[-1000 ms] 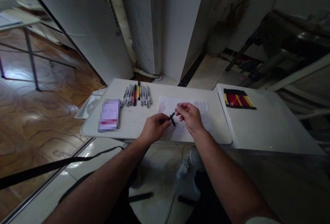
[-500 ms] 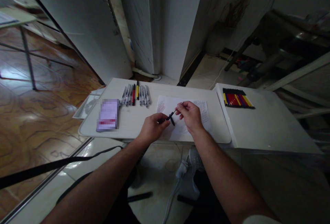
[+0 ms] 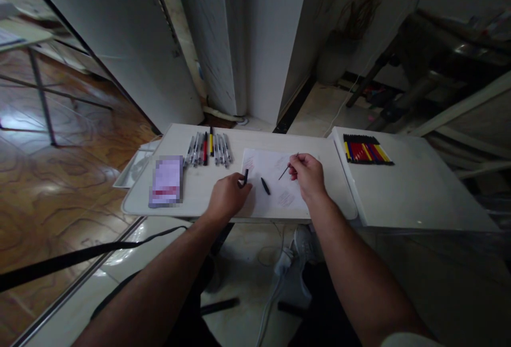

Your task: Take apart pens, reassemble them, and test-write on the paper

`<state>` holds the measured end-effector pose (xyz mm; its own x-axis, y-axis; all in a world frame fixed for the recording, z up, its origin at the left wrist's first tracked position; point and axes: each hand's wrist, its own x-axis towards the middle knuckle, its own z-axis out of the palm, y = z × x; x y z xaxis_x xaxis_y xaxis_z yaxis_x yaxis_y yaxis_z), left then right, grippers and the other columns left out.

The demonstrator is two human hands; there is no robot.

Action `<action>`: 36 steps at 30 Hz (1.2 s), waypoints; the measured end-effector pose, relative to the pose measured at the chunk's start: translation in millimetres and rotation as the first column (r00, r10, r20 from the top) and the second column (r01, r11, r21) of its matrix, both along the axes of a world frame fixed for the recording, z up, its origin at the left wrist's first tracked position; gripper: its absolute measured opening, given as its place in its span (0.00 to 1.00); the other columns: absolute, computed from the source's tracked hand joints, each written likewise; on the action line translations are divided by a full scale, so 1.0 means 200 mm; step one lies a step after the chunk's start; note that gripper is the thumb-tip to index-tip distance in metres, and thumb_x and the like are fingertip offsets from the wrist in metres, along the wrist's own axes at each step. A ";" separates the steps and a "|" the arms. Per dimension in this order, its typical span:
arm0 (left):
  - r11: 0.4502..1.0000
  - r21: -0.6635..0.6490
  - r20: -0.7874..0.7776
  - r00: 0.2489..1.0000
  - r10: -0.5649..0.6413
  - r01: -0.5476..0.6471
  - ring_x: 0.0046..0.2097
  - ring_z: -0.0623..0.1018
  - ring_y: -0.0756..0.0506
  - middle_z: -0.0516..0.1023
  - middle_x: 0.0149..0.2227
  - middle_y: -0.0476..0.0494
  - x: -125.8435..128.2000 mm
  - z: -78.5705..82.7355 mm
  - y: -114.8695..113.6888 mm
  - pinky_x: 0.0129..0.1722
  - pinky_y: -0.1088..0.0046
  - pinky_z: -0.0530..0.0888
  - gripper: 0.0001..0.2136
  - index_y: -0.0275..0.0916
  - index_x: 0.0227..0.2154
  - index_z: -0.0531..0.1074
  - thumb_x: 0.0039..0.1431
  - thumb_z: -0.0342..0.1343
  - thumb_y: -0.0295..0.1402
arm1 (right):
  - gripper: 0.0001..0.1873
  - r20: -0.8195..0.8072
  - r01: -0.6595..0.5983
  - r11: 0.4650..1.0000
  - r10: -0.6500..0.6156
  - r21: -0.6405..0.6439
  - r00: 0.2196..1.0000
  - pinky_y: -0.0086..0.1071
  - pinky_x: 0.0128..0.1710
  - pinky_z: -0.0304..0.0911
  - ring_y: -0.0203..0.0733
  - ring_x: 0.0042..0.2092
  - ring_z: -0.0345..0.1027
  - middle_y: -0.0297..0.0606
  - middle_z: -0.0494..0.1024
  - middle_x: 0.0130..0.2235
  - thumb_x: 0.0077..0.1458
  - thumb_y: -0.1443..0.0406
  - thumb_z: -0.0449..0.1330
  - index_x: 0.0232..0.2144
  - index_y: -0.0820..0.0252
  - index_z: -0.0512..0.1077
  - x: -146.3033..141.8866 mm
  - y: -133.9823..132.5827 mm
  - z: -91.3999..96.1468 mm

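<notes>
Between the fingers of my right hand is a thin dark pen refill, its tip pointing down to the left over the paper. My left hand is closed around a short black pen barrel, which sticks up past the fingertips. A loose black pen part lies on the white sheet of paper between the two hands. Reddish and grey handwriting covers parts of the sheet.
Several clear pens lie in a row with a red pen and a yellow pen. A phone with a blurred screen is at the left. Several coloured pens lie together on the white surface at the right.
My hands have moved apart, the right one to the right with the refill, the left one leftward with the barrel. The loose black part has stayed on the paper.
</notes>
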<state>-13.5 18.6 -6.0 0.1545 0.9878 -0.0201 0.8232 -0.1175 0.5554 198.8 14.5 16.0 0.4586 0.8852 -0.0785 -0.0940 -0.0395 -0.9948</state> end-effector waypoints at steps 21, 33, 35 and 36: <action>0.978 -0.091 0.575 0.811 -0.103 0.188 0.29 0.73 0.50 0.78 0.27 0.48 0.08 0.01 -0.06 0.29 0.76 0.67 0.09 0.36 0.31 0.77 0.52 0.59 0.37 | 0.13 -0.010 -0.290 0.957 0.291 0.021 0.957 0.25 0.19 0.59 0.33 0.22 0.66 0.32 0.74 0.22 0.45 0.58 0.66 0.26 0.60 0.70 -0.23 -0.07 0.00; 0.980 -0.190 0.431 0.893 0.131 -0.052 0.27 0.75 0.48 0.79 0.26 0.47 0.03 -0.01 0.00 0.27 0.75 0.66 0.11 0.37 0.29 0.77 0.50 0.58 0.40 | 0.04 0.573 -0.148 0.937 0.312 -0.315 0.757 0.29 0.28 0.62 0.38 0.27 0.70 0.34 0.77 0.24 0.46 0.64 0.61 0.24 0.59 0.74 -0.10 -0.03 -0.11; 0.980 -0.186 0.400 0.906 0.137 -0.066 0.28 0.75 0.48 0.79 0.26 0.46 0.03 -0.01 0.00 0.28 0.75 0.67 0.11 0.37 0.29 0.77 0.49 0.58 0.40 | 0.04 0.691 -0.140 0.924 0.362 -0.356 0.626 0.29 0.32 0.63 0.40 0.31 0.73 0.37 0.80 0.28 0.46 0.66 0.61 0.25 0.59 0.76 -0.11 -0.04 -0.13; 0.981 -0.183 0.388 0.911 0.138 -0.070 0.28 0.76 0.48 0.80 0.27 0.46 0.03 -0.01 0.00 0.28 0.74 0.67 0.11 0.37 0.29 0.77 0.49 0.59 0.40 | 0.04 0.716 -0.143 0.917 0.381 -0.372 0.585 0.29 0.34 0.63 0.40 0.33 0.74 0.37 0.80 0.29 0.46 0.66 0.60 0.26 0.59 0.76 -0.12 -0.04 -0.14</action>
